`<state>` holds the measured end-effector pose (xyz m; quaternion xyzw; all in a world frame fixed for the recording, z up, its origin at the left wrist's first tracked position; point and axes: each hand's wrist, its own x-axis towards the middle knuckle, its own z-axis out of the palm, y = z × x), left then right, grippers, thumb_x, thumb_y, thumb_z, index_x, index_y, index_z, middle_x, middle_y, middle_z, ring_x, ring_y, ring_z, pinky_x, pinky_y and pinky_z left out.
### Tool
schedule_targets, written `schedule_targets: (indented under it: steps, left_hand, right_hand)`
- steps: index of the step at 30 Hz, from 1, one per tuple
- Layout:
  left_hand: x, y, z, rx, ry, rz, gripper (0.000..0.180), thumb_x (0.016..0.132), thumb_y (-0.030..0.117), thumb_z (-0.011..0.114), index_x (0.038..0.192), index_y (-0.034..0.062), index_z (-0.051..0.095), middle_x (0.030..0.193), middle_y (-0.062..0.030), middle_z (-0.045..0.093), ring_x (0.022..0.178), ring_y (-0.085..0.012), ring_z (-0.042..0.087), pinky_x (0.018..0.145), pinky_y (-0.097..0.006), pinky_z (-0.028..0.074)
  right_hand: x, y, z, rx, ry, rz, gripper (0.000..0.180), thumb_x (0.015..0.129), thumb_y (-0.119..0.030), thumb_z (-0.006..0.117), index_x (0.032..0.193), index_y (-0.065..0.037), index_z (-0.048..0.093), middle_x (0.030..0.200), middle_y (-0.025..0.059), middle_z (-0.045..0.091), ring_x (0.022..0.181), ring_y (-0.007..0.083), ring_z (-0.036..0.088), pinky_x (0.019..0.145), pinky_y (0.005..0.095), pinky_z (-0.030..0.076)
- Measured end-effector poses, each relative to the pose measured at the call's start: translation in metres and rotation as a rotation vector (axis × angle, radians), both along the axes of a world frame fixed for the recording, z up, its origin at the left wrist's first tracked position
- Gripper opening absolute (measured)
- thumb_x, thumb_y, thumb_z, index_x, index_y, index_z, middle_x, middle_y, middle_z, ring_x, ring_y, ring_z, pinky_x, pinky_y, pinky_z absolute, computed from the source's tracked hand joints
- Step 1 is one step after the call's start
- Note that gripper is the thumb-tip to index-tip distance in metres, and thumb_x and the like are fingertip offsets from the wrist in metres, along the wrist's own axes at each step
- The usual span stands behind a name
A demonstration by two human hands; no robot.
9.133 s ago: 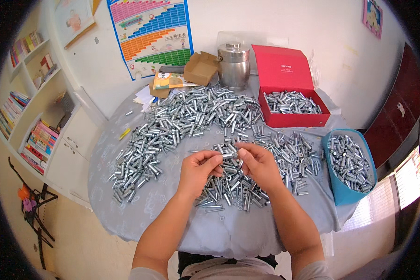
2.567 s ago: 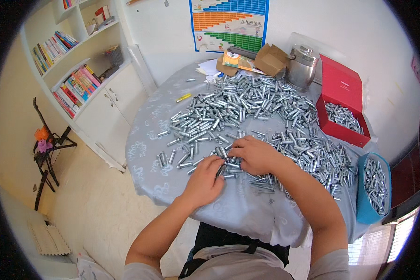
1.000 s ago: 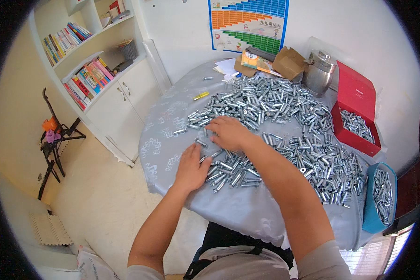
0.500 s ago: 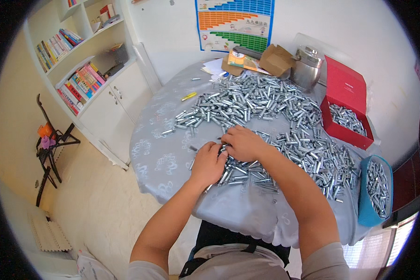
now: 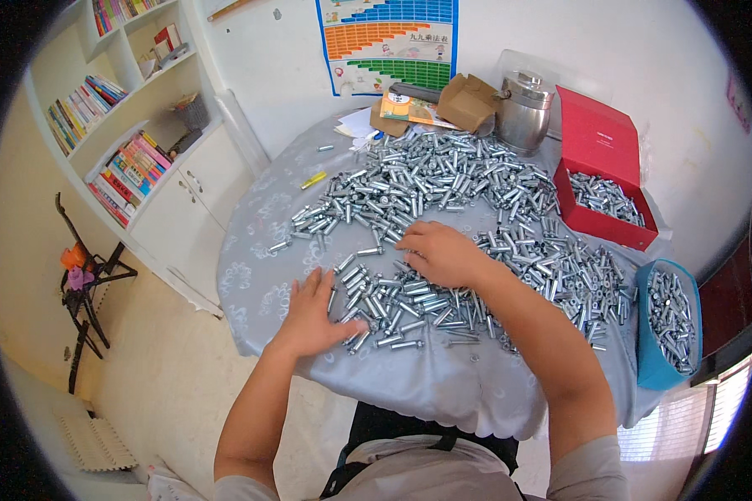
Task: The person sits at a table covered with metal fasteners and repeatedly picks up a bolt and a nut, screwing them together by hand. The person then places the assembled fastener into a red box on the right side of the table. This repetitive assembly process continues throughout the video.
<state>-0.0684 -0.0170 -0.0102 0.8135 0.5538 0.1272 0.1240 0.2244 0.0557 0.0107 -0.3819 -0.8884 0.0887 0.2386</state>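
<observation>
Bolts (image 5: 409, 296) lie under both flat hands, left (image 5: 313, 309) and right (image 5: 439, 253).

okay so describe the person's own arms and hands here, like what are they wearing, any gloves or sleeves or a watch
Both hands are bare: no gloves on the left hand or the right hand, and no watch, ring or bracelet shows. The forearms are uncovered from wrist to past the elbow. Short pale grey sleeves begin only near the shoulders, at the lower edge of the head view. A dark strap lies over the pale top at the chest.
</observation>
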Motion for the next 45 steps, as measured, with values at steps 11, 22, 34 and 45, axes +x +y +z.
schedule_targets:
  steps: [11, 22, 34, 45]
  left_hand:
    - [0.031, -0.018, -0.004, -0.008, 0.100, -0.148, 0.133, 0.064, 0.072, 0.077, 0.150, -0.0106, 0.019, 0.155, -0.0366, 0.012, 0.145, -0.0518, 0.013, 0.120, -0.053, 0.017]
    - [0.053, 0.012, -0.011, -0.011, -0.214, -0.396, 0.111, 0.072, 0.050, 0.082, 0.151, -0.0048, 0.026, 0.155, -0.0301, 0.024, 0.147, -0.0445, 0.018, 0.120, -0.047, 0.021]
    - [0.083, 0.028, -0.015, 0.187, -0.019, -0.203, 0.104, 0.074, 0.065, 0.073, 0.151, 0.0073, 0.034, 0.156, -0.0244, 0.029, 0.146, -0.0403, 0.025, 0.119, -0.058, 0.012]
    - [0.114, 0.041, -0.001, 0.122, -0.060, 0.103, 0.057, 0.096, 0.054, 0.050, 0.130, 0.0105, 0.063, 0.146, -0.0144, 0.050, 0.139, -0.0310, 0.040, 0.118, -0.061, 0.005]
  right_hand:
    - [-0.041, 0.021, -0.019, -0.027, -0.217, -0.033, 0.040, 0.090, -0.038, 0.061, 0.121, -0.013, 0.064, 0.136, 0.0119, 0.053, 0.128, 0.0332, 0.047, 0.108, 0.0454, 0.038]
    - [0.021, -0.017, -0.011, -0.013, -0.197, -0.090, 0.028, 0.093, -0.030, 0.056, 0.109, -0.011, 0.068, 0.120, 0.0140, 0.060, 0.113, 0.0344, 0.057, 0.101, 0.0449, 0.045]
    - [0.056, -0.079, 0.015, -0.011, -0.059, -0.174, 0.014, 0.083, -0.020, 0.068, 0.090, -0.009, 0.072, 0.093, 0.0110, 0.064, 0.093, 0.0320, 0.062, 0.087, 0.0444, 0.049]
    - [0.031, -0.094, -0.007, 0.140, -0.144, -0.295, 0.016, 0.075, -0.022, 0.072, 0.081, -0.008, 0.069, 0.093, 0.0075, 0.058, 0.094, 0.0283, 0.057, 0.083, 0.0414, 0.046]
